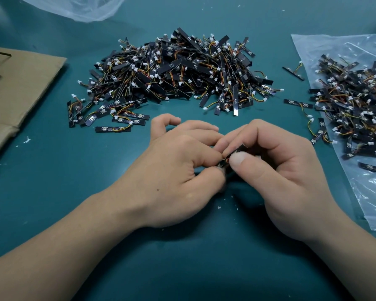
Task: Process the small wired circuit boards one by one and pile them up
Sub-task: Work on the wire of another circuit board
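Together at work: two hands, one board

Near the front of the teal tabletop, the left hand and right hand meet, both pinching one small wired circuit board between thumb and fingers. Beyond them lies a large pile of such parts, a few spread flat at its near left edge. More boards rest on a clear plastic bag at right; cardboard lies at left.

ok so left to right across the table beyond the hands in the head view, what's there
cardboard sheet → big pile of circuit boards → stray boards → clear plastic bag under a second pile
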`<state>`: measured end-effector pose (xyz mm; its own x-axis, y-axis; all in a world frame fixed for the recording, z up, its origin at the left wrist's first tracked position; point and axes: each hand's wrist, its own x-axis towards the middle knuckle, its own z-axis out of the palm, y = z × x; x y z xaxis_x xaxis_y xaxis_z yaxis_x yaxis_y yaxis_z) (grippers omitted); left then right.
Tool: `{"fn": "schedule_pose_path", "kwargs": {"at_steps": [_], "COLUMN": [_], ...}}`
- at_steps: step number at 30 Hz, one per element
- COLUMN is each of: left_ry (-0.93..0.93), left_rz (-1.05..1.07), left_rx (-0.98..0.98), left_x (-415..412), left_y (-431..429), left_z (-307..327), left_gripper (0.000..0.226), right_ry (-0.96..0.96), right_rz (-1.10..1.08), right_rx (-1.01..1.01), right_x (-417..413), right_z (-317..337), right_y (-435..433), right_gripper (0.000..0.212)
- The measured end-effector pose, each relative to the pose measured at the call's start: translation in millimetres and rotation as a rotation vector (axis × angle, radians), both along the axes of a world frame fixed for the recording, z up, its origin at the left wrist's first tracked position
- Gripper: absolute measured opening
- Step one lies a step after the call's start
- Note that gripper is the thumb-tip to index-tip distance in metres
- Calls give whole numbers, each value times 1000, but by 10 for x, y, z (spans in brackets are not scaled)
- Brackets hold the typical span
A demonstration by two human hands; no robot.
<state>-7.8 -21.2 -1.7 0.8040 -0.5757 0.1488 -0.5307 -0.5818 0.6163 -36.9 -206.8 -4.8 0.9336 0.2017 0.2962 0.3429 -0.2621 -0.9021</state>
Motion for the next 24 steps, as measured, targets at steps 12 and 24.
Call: {"fn": "schedule_pose_path", "kwargs": {"at_steps": [12,24], "left_ry": [-1,-25], "left_rz": [94,434], "left_rx": [-252,-486], "left_x": [6,30], "left_y": [6,5], "left_z": [75,86], "left_gripper": [28,39], "right_ry": [36,23], "right_rz": [-69,-199], "right_rx": [-19,96], "right_x": [11,27], "right_z": [-14,-1], "right_y": [1,-3], "right_gripper": [31,32]}}
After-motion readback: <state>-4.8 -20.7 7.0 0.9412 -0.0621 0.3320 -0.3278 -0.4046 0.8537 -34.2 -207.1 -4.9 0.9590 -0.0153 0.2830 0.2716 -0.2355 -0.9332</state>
